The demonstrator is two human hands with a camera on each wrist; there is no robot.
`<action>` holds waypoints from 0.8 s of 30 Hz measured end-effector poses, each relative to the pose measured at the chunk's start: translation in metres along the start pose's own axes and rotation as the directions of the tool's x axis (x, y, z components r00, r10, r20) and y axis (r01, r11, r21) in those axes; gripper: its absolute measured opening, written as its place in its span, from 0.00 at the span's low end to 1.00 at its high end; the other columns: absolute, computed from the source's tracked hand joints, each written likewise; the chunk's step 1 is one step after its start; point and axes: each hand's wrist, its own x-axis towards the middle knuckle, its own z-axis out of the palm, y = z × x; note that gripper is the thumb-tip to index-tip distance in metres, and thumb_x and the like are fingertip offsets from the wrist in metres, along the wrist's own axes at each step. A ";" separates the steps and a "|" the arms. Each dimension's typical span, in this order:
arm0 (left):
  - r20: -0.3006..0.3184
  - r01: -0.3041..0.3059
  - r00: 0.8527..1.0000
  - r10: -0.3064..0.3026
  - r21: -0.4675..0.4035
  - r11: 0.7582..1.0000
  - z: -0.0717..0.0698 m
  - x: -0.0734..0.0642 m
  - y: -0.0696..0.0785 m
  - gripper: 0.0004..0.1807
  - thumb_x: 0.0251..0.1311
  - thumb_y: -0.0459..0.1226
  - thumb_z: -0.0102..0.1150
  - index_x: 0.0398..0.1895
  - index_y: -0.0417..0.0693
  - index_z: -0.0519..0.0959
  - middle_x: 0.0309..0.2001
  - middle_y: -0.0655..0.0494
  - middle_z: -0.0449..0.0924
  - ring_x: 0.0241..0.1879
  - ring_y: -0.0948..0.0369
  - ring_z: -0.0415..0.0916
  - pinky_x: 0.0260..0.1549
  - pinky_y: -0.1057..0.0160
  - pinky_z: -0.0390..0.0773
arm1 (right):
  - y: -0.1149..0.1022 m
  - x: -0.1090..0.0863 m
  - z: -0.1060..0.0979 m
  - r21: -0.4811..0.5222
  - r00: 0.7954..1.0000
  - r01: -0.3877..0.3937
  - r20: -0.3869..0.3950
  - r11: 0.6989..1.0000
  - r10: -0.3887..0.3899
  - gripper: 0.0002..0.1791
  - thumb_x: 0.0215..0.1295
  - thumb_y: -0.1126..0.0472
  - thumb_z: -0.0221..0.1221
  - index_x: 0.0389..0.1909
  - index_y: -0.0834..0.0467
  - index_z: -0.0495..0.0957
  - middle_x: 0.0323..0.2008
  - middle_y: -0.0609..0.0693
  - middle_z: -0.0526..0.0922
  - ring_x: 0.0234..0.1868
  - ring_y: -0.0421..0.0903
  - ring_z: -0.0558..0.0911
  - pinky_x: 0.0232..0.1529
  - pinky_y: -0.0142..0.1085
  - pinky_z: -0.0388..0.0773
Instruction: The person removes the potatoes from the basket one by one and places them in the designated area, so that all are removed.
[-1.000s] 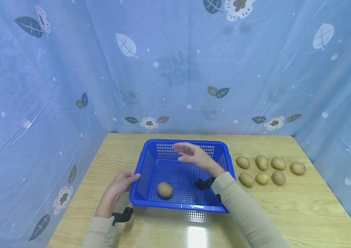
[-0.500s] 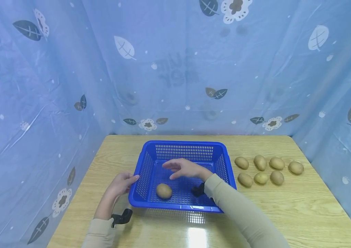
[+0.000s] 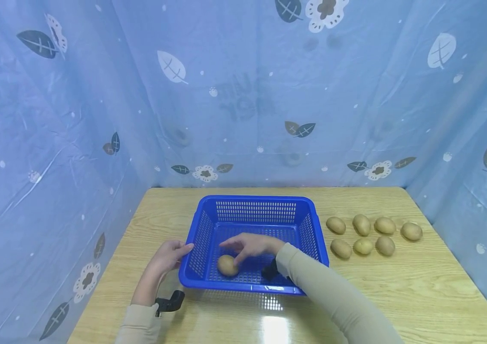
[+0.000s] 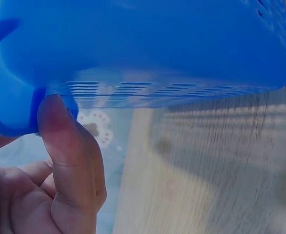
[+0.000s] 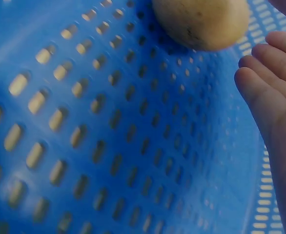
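Observation:
A blue plastic basket (image 3: 252,287) with slotted walls stands on the table. My left hand (image 3: 169,255) grips its left rim, thumb on top; in the left wrist view the fingers (image 4: 67,156) bend up against the rim's underside. One brown potato (image 3: 227,265) lies on the basket floor near the front left corner. Over it, inside the basket, reaches my right hand (image 3: 249,245), fingers extended and thumb apart. From the right wrist, a gap shows between the fingertips (image 5: 253,83) and the potato (image 5: 204,22); the thumb is mostly cut off by the frame.
Several loose potatoes (image 3: 362,246) lie in two rows on the wooden table (image 3: 419,286), right of the basket. A blue patterned curtain (image 3: 243,110) closes off the back and both sides.
My right hand has come down from above the basket's back part, forward and slightly left, to the potato inside. The left hand keeps its place on the rim.

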 end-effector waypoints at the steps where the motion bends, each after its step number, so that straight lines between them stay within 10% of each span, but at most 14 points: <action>1: -0.004 0.007 1.000 -0.007 -0.001 1.000 0.000 0.000 0.000 0.18 0.68 0.41 0.51 0.43 0.31 0.77 0.34 0.47 0.84 0.33 0.58 0.81 0.39 0.57 0.83 | 0.000 0.001 0.001 -0.003 1.000 -0.003 0.007 1.000 0.003 0.36 0.56 0.70 0.62 0.67 0.67 0.61 0.68 0.60 0.64 0.70 0.54 0.62 0.70 0.40 0.60; 24: -0.008 -0.004 1.000 0.004 0.010 1.000 0.001 -0.001 0.001 0.19 0.68 0.41 0.51 0.44 0.29 0.77 0.34 0.45 0.84 0.32 0.58 0.81 0.38 0.57 0.83 | 0.007 0.007 0.012 -0.136 0.995 -0.078 0.048 0.988 0.085 0.40 0.50 0.70 0.66 0.67 0.55 0.66 0.63 0.51 0.72 0.55 0.38 0.75 0.59 0.28 0.69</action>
